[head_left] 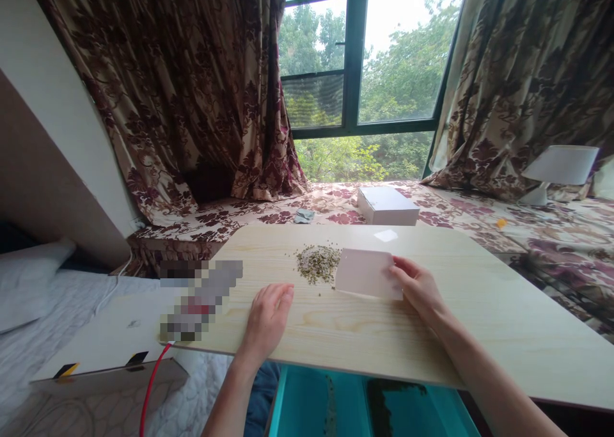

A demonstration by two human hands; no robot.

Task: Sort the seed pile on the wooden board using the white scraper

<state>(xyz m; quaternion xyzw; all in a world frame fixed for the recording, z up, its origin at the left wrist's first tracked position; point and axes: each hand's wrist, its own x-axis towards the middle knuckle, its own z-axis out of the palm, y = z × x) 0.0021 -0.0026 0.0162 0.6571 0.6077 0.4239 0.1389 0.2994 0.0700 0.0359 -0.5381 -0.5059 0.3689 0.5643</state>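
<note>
On the light wooden table lies a loose pile of small greenish and whitish grains (317,263), with several strays around its edge. My right hand (418,288) pinches the right edge of a flat, whitish, translucent sheet like a scraper (363,272). That sheet's left edge meets the right side of the pile. To the pile's lower left, my left hand (269,315) rests on the tabletop with its fingers extended close together, holding nothing. Below the table's near edge, a teal divided bin (350,406) shows a thin line of bits in its left part and dark material farther right.
A blurred-out object (201,302) sits at the table's left edge beside a red cable (153,386). Left of the table, a white box (115,334) lies on the bed. Another white box (391,206) and a lamp (559,168) stand on the window ledge.
</note>
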